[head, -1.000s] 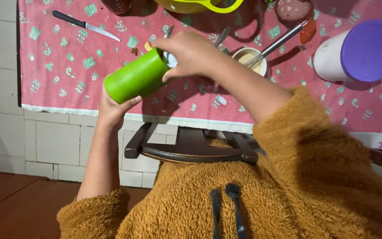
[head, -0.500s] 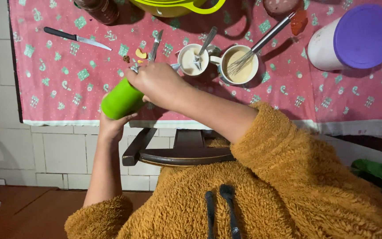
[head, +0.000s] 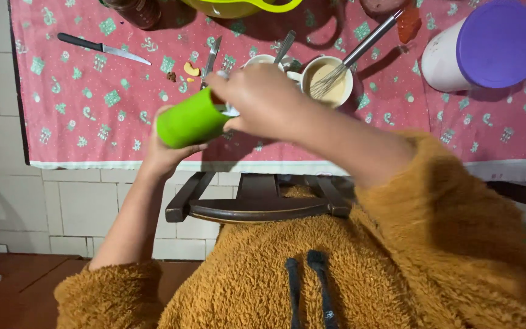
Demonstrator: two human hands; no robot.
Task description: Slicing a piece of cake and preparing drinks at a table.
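Note:
My left hand [head: 165, 152] grips a bright green cylindrical container [head: 191, 119] from below, tilted with its top end toward the right. My right hand [head: 263, 97] is closed over that top end, where a white lid or cap shows just under my fingers. Both hands hover above the front edge of the table, which is covered by a pink patterned tablecloth [head: 86, 122]. Just behind my right hand stand a white cup [head: 262, 61] with a spoon in it and a white mug of pale batter [head: 330, 82] holding a metal whisk [head: 360, 52].
A black-handled knife [head: 101, 47] lies at the left. A white canister with a purple lid [head: 488, 45] stands at the right, a yellow-green bowl [head: 238, 7] at the far edge. A dark wooden chair back [head: 257, 204] sits below the table's edge, in front of my brown fleece.
The green container and both hands shifted slightly left then back toward the centre, staying low over the table's front edge. My right hand has stayed on the container's top end throughout.

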